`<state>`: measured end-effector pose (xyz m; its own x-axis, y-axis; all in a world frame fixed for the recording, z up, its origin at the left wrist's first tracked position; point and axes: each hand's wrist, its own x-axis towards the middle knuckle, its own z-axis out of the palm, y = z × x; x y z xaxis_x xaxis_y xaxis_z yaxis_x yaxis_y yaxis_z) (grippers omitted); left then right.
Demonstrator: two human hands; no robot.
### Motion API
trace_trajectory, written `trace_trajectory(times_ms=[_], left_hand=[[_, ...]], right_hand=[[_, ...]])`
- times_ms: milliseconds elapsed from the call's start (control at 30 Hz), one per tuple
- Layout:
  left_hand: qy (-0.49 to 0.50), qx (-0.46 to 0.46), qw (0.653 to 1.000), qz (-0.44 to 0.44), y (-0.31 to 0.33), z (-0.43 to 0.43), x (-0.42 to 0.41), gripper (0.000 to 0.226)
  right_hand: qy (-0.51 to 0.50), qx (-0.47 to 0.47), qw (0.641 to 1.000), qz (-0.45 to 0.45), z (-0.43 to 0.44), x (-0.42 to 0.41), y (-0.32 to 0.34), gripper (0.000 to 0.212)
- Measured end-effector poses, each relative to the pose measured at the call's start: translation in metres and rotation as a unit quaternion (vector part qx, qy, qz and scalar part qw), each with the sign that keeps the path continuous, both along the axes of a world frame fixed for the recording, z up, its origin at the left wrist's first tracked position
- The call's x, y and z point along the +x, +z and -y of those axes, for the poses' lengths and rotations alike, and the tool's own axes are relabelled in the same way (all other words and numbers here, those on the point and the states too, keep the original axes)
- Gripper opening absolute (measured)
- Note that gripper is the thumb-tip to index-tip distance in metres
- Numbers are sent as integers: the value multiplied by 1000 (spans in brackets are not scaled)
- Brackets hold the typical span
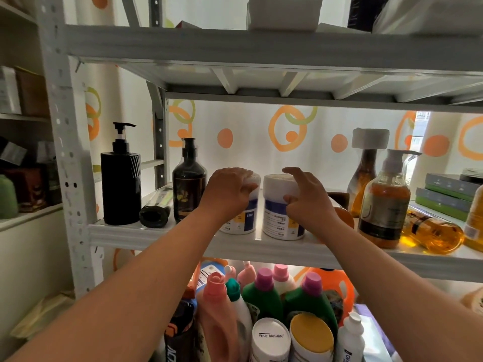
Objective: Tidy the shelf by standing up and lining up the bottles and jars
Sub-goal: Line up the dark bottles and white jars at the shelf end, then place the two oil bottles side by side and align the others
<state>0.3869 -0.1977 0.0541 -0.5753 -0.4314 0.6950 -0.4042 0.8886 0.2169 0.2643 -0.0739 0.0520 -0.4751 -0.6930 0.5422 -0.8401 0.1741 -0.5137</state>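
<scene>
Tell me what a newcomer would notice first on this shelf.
Two hands at mid-shelf: the left hand grips the left white jar, the right hand holds the right white jar beside it. Far right, an amber bottle lies on its side; a black pump bottle stands at the left end.

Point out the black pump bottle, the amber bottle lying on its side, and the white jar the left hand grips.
black pump bottle [120, 189]: head view, middle of its body.
lying amber bottle [435, 232]: head view, its liquid-filled side.
left white jar [249, 220]: head view, its blue-and-white label.
</scene>
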Motion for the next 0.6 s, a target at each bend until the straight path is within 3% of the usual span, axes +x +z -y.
trace_trajectory(times_ms=[200, 400, 500, 600], left_hand=[[50, -49, 997, 14, -1, -9, -6, 52], [-7, -90, 977, -195, 4, -58, -33, 25], [-62, -81, 970, -220, 10, -89, -57, 21], [-134, -32, 967, -216, 13, -126, -80, 30]], right_hand=[[-11, -13, 1000, -25, 0, 1, 0, 61], [-49, -103, 992, -55, -26, -8, 6, 48], [-92, -178, 973, -112, -51, -22, 9, 34], [-108, -219, 956, -160, -79, -41, 12, 24]])
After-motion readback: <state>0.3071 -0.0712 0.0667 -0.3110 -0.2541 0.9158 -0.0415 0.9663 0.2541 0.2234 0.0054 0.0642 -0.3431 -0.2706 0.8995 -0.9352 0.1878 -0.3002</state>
